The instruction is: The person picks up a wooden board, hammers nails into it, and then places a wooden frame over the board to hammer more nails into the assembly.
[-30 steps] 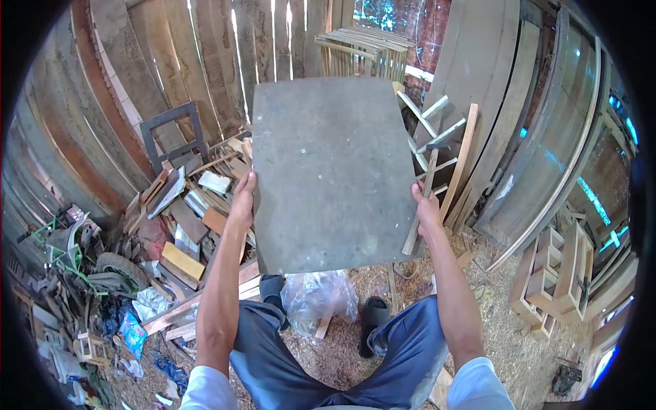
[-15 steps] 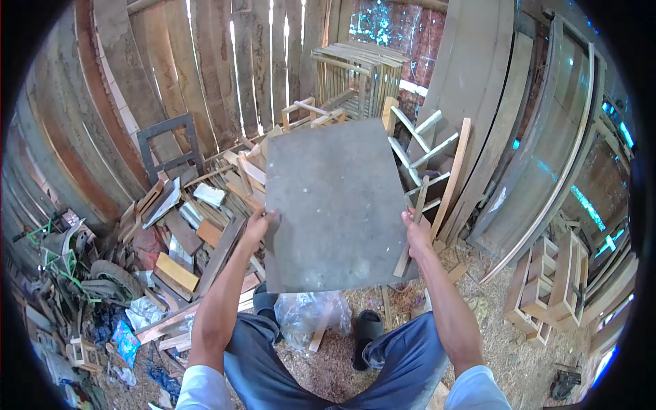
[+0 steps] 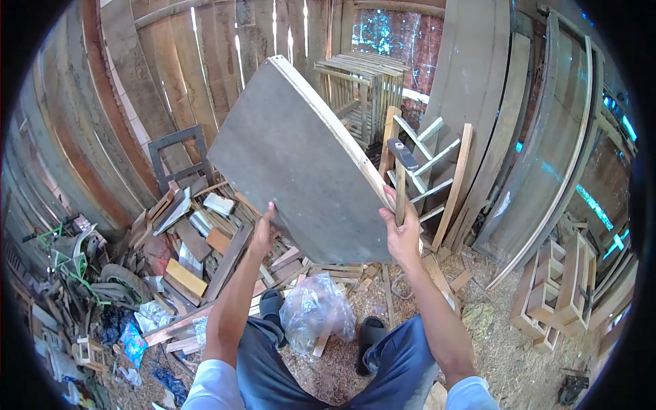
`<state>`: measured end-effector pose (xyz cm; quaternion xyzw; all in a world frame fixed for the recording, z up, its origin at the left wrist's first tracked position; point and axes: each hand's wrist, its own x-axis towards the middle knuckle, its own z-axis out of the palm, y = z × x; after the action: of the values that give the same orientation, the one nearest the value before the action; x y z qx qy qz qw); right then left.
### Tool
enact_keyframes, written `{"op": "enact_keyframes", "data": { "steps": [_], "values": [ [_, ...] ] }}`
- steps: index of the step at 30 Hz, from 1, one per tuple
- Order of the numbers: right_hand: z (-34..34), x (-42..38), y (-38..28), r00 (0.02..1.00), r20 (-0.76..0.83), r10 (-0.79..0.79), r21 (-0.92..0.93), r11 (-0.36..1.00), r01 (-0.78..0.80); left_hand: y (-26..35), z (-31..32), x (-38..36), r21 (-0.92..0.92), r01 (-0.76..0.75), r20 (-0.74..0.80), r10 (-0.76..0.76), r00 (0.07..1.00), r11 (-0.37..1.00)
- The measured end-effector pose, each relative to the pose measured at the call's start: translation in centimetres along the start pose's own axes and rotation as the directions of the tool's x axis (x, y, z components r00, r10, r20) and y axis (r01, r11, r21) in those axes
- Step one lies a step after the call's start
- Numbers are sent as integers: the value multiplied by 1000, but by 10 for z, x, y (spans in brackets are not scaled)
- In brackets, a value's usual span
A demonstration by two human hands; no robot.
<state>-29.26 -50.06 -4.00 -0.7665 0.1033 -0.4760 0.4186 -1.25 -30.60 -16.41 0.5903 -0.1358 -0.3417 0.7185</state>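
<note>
A large grey wooden panel (image 3: 301,164) is held up tilted in front of me, its pale raw edge facing up and to the right. My left hand (image 3: 263,229) grips its lower left edge, thumb on the face and the other fingers hidden behind. At the right edge, my right hand (image 3: 404,232) is closed around a hammer (image 3: 400,191) and also steadies the panel. The hammer stands upright, its dark metal head above my fingers. Below the panel, a clear plastic bag (image 3: 318,311) lies on the floor between my feet.
Scrap wood (image 3: 205,239) is heaped at the left, near a green-framed bike (image 3: 82,273). A white slatted rack (image 3: 427,157) and tall boards lean behind the panel. Small wooden frames (image 3: 557,287) stand at the right on the sawdust-covered floor (image 3: 492,335).
The panel has turned from facing me squarely to a slant, its top corner up and to the left. The hammer has swung head up in my right hand.
</note>
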Motion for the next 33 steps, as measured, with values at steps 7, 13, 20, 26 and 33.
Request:
{"op": "enact_keyframes", "data": {
  "steps": [7, 13, 20, 26, 33],
  "values": [
    [-3, -3, 14, 997, -49, -59, -37, 998, 58, 6, 9, -3, 98, -41, -362, 74, 929, 994],
    [-25, 8, 29, 998, -43, 43, -23, 999, -44, 36, -10, 3, -154, -254, -346, 188, 919, 955],
    [-27, 2, 91, 976, -69, 206, 200, 961, -188, 85, 17, -26, 28, -584, -382, 548, 744, 811],
    [-40, -9, 124, 866, 18, 500, 361, 805, -472, 80, 26, -35, 71, -565, -295, 559, 775, 822],
    [-51, 3, 83, 678, 136, 723, 306, 620, -722, 80, 5, -37, -243, -406, -107, 392, 914, 881]
  ]
}}
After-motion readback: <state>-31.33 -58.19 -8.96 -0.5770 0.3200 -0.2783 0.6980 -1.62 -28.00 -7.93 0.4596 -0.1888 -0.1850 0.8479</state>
